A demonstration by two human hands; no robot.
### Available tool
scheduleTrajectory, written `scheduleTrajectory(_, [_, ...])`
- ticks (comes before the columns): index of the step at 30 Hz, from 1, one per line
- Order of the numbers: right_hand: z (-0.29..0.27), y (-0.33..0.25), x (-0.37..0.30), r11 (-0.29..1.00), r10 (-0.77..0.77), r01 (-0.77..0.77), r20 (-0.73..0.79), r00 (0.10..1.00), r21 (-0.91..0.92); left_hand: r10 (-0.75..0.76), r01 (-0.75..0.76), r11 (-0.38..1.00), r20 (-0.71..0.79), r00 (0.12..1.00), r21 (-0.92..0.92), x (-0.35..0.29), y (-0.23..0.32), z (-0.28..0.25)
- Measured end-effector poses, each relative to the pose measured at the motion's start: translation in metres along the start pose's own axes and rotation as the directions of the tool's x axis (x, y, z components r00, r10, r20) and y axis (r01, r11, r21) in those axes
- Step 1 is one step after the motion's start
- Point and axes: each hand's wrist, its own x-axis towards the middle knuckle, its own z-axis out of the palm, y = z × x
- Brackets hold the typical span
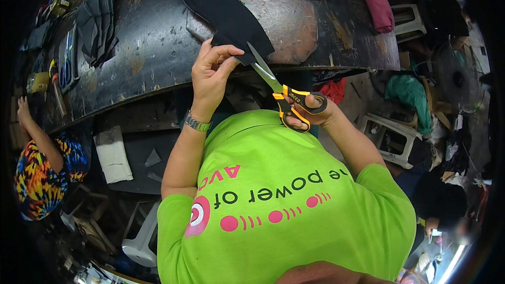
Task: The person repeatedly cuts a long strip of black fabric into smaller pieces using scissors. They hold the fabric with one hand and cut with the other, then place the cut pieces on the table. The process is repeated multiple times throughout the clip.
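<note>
A long strip of black fabric (236,18) runs from the far edge of the table to my hands. My left hand (213,71) pinches its near corner between thumb and fingers. In my right hand (315,110) is a pair of scissors (269,78) with yellow and black handles, my fingers through the loops. The blades are parted and point up and left, with their tips at the fabric's near edge beside my left fingertips. Whether they touch the cloth is hard to tell.
The dark worn table (152,52) carries a flat brown board (289,26), stacked black pieces (97,21), a hammer (57,88) and a maroon roll (374,2). Another person's arm (39,131) is at the left. White plastic stools (389,137) and a fan (456,68) stand at the right.
</note>
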Motion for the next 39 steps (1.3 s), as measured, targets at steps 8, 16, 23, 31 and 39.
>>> scheduleTrajectory(8, [0.001, -0.002, -0.004, 1.000, 0.003, -0.003, -0.006, 1.000, -0.015, 0.014, -0.013, 1.000, 0.074, 0.997, -0.018, 0.000, 0.001, -0.007])
scheduleTrajectory(16, [0.001, 0.005, -0.002, 0.999, -0.019, 0.016, -0.101, 0.995, -0.033, -0.041, 0.039, 0.998, 0.038, 0.998, 0.057, -0.001, 0.005, -0.004])
scheduleTrajectory(23, [0.012, 0.002, -0.005, 0.994, -0.022, 0.003, -0.172, 0.985, -0.108, -0.368, 0.290, 0.823, -0.071, 0.927, -0.488, 0.008, 0.005, -0.014])
scheduleTrajectory(31, [0.018, 0.002, -0.007, 0.997, -0.006, -0.010, -0.212, 0.977, -0.074, -0.428, 0.384, 0.718, 0.067, 0.901, -0.581, 0.007, -0.002, -0.020])
scheduleTrajectory(39, [0.019, 0.000, -0.008, 0.993, 0.004, -0.030, -0.217, 0.976, -0.114, -0.399, 0.374, 0.714, 0.096, 0.912, -0.592, 0.005, -0.004, -0.021])
